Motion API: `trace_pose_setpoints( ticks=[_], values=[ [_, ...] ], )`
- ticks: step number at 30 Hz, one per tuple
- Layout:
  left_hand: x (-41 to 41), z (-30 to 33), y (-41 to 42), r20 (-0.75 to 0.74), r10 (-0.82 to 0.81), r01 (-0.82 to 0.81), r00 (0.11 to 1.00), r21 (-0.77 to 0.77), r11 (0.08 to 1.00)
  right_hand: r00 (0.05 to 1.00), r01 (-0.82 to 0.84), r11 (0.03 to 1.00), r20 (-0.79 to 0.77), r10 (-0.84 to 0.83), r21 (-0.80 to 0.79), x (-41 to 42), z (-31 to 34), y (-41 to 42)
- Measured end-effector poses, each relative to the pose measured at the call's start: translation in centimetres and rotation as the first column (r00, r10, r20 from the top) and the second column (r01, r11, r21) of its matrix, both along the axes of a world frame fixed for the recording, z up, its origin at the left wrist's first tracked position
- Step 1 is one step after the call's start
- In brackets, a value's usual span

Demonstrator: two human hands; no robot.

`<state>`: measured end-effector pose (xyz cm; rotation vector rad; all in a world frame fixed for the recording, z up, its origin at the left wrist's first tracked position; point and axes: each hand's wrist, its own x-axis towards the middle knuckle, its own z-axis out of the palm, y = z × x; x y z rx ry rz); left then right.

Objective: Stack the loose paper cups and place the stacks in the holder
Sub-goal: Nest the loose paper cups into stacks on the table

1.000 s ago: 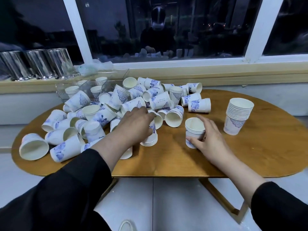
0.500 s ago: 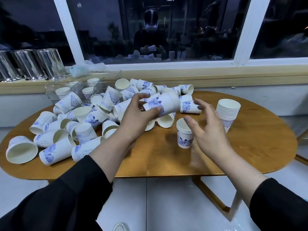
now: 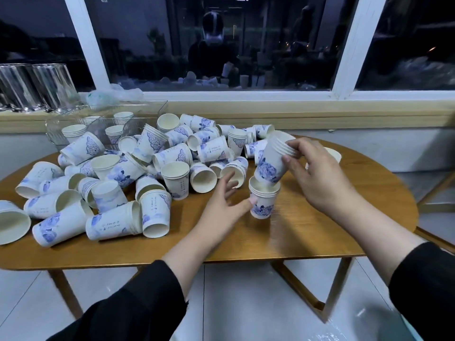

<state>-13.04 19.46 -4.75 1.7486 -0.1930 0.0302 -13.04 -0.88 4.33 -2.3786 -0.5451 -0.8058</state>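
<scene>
Cups crowd the left and middle of a rounded wooden table (image 3: pixel 307 232) in the head view: a heap of loose paper cups (image 3: pixel 152 173), white with blue flower prints, most lying on their sides, some upright, several already nested in short bundles. At the front of the table, right of the heap, a short stack of upright cups (image 3: pixel 263 201) stands on the wood. The right hand (image 3: pixel 317 173) holds a tilted bundle of nested cups (image 3: pixel 273 159) above it, fingers and thumb curled round the rims near the top; the bundle's base sits in or just at the mouth of the standing stack, leaning toward the right. The left hand (image 3: pixel 225 207) reaches in from the left with fingers spread and straight, its thumb tip touching or just beside the standing stack's wall; motion blur keeps me from telling which, and it grips nothing. Behind the right hand the rim of another cup stack (image 3: pixel 334 153) shows at the table's far right. At the far left corner a clear plastic holder (image 3: pixel 103 124) contains a few short stacks of cups standing upright. On the sill behind it stand clear glasses (image 3: pixel 37 87) and crumpled plastic wrap (image 3: pixel 110 96). Both forearms wear black sleeves (image 3: pixel 138 303).
</scene>
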Motion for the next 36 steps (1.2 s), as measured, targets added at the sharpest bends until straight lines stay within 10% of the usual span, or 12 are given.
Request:
trace_pose_setpoints(
  ticks=[7,13,16,21,36],
  values=[
    [0.5,-1.5,-1.6,0.019,-0.051,0.05,0.998,0.05,0.997,0.977,-0.077,0.951,-0.212,0.012,-0.3,1.8,-3.3,0.4],
    [1.2,-1.8,-2.2,0.061,-0.034,0.028,0.998,0.093,0.995,0.953,0.169,0.959,0.209,-0.218,0.229,-0.7,-6.1,-1.8],
    [1.9,-1.7,-2.9,0.086,-0.013,0.004,0.996,0.095,0.995,0.929,0.335,0.837,-0.002,-0.37,0.433,-0.4,-8.5,-4.4],
    [3.3,-1.8,-4.9,0.134,0.006,-0.023,0.991,0.124,0.992,0.856,0.446,0.781,-0.463,-0.23,0.437,2.8,-10.5,-7.8],
    [10.4,-2.2,-15.3,0.153,-0.083,0.056,0.985,0.17,0.984,0.903,0.371,0.817,-0.378,-0.205,0.441,8.4,-11.5,-13.6]
  ],
)
